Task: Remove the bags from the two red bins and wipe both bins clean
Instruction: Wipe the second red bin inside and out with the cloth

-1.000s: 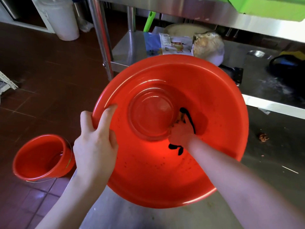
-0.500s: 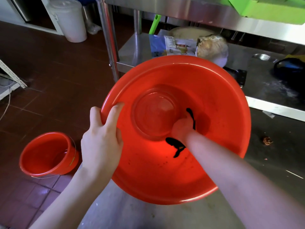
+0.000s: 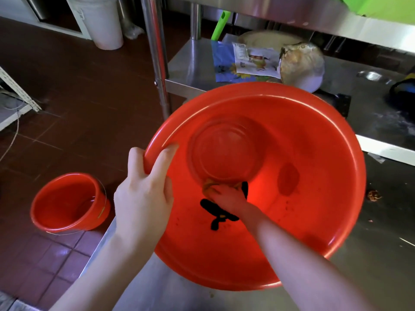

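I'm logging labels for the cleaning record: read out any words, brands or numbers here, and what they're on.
White packet on the lower shelf: print too blurred to read.
Blue packet beside it: pictures, no legible words.
Big red bin and small red bin: no writing visible.

A white cylindrical plastic tub (image 3: 98,21) is standing far beyond the left hand (image 3: 141,198). A blue printed packet (image 3: 222,63) and a white round bowl with a crinkled cover (image 3: 301,63) are lying on the steel lower shelf (image 3: 190,63) beyond the right hand (image 3: 226,196). A brown crumb (image 3: 374,195) is sitting well to that hand's right.
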Action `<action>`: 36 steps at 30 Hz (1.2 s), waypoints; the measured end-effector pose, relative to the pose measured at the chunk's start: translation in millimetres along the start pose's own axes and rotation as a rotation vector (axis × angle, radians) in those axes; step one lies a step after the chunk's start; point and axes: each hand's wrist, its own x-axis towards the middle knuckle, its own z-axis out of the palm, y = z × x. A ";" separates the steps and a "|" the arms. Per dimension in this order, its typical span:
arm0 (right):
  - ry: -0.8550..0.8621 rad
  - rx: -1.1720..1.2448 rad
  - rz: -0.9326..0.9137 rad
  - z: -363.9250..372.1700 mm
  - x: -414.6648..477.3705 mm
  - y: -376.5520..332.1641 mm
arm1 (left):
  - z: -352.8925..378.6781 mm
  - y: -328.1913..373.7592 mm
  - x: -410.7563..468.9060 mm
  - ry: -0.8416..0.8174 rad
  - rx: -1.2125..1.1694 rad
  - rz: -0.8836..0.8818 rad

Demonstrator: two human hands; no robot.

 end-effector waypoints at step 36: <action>0.007 0.400 -0.070 1.3 -0.7 -12.5 | 6.2 9.6 -11.1 -0.010 -0.069 -0.205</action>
